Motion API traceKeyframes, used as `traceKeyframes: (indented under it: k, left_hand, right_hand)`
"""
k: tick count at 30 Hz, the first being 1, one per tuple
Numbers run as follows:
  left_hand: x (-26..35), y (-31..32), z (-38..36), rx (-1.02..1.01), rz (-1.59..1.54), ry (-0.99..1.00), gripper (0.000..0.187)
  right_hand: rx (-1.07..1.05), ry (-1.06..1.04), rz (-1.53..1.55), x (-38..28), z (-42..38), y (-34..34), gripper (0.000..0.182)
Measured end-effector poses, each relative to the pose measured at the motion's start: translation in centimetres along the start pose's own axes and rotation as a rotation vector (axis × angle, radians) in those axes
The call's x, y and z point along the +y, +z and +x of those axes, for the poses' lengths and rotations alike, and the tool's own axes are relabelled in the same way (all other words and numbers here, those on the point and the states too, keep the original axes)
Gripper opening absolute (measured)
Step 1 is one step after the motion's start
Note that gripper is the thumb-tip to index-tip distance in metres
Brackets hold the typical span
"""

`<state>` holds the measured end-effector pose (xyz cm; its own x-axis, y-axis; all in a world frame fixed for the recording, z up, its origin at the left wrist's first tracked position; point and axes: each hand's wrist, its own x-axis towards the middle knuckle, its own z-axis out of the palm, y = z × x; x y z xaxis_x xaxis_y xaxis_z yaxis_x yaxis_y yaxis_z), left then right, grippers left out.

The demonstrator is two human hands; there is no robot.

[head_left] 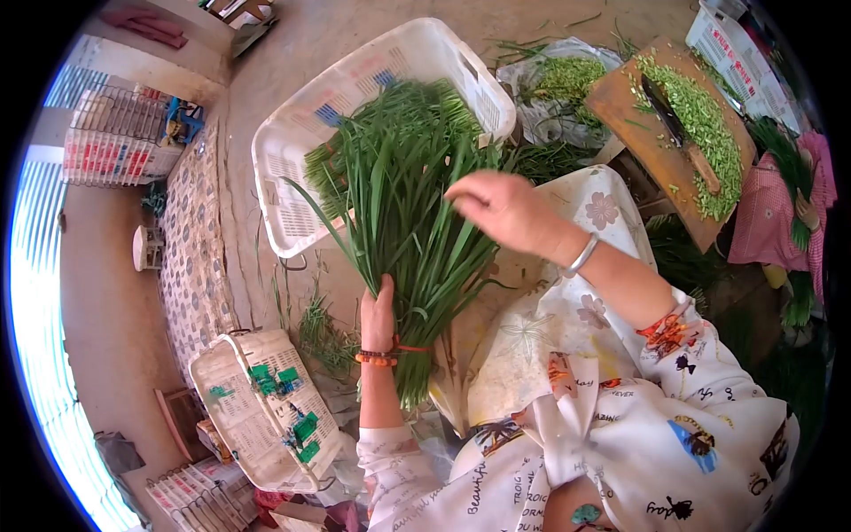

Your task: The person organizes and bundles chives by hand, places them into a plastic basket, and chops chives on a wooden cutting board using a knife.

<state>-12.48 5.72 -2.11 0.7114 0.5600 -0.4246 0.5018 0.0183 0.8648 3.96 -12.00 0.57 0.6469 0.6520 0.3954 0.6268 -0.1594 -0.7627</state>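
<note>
My left hand (379,315) is wrapped round the left side of a large bunch of long green leaves (412,213), tied low down with a red band (413,348). The cut stems point down toward my lap and the leaf tips point away. At the right edge of the leaves is my right hand (496,206), raised with its fingers bent together; whether it pinches a leaf is hidden by blur. Beyond the bunch, a white plastic basket (288,120) holds more green bundles.
A wooden board (612,93) with chopped greens and a knife (665,111) stands at the upper right. Past it sits a person in a pink checked garment (764,213), holding greens. A smaller crate (232,399) with green pieces lies lower left. Patterned cloth covers my lap.
</note>
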Motion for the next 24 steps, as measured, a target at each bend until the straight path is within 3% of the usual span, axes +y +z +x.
traceKeyframes:
  k: [2,4,6,8,10,12,14,15,16,18,19,20,21,23,24]
  left_hand:
    - [-1.2,-0.1,0.5,-0.015,-0.008,0.013,0.041]
    - [-1.5,-0.2,0.6,-0.027,-0.018,0.023,0.041]
    - [-1.0,0.0,0.3,-0.019,0.008,0.023,0.04]
    - [-1.0,0.0,0.3,-0.018,-0.013,0.023,0.039]
    - [-1.0,-0.2,0.4,-0.018,-0.035,0.023,0.039]
    - [-1.4,-0.6,0.6,-0.029,-0.062,-0.014,0.039]
    - [-2.4,-0.8,1.2,-0.029,-0.086,0.023,0.04]
    - [-2.7,-0.8,1.2,-0.026,-0.11,0.058,0.04]
    - [-2.6,-0.5,0.8,-0.037,-0.115,0.063,0.04]
    - [-1.3,0.8,-1.0,0.084,0.204,0.118,0.045]
    - [0.2,2.1,-2.9,0.114,0.295,0.08,0.049]
    - [0.4,3.0,-4.4,0.072,0.356,0.093,0.057]
    - [-1.5,3.3,-5.5,0.036,0.518,0.292,0.067]
    - [0.4,3.5,-9.2,-0.198,0.651,0.442,0.079]
    - [1.1,2.7,-10.5,-0.313,0.487,0.328,0.079]
  right_hand:
    - [-0.291,0.378,0.284,-0.8,-0.5,1.6,0.026]
    - [-0.391,0.627,0.79,0.0,-1.1,3.9,0.034]
    - [-0.405,0.751,0.911,0.6,-1.8,5.4,0.027]
    - [-0.339,1.027,1.422,1.1,-2.5,6.8,0.02]
    - [-0.157,0.979,1.879,0.3,-2.5,5.7,0.021]
    - [-0.345,0.611,2.393,1.0,-2.8,3.6,0.034]
    - [-0.824,0.902,2.164,2.8,-5.5,2.8,0.047]
    - [-1.091,1.045,1.509,2.3,-5.4,1.7,0.051]
    - [-1.096,1.214,1.134,2.4,-7.0,3.2,0.05]
    - [-0.597,1.577,1.379,3.4,-10.7,7.7,0.047]
    - [-0.588,1.576,1.383,3.4,-10.7,8.4,0.047]
    - [-0.35,1.443,1.663,3.1,-10.6,9.0,0.043]
    - [-0.133,1.278,1.971,2.9,-10.5,9.6,0.038]
    - [-0.128,1.021,2.249,2.3,-9.6,8.3,0.038]
    - [-0.203,0.958,2.244,1.8,-9.5,7.0,0.037]
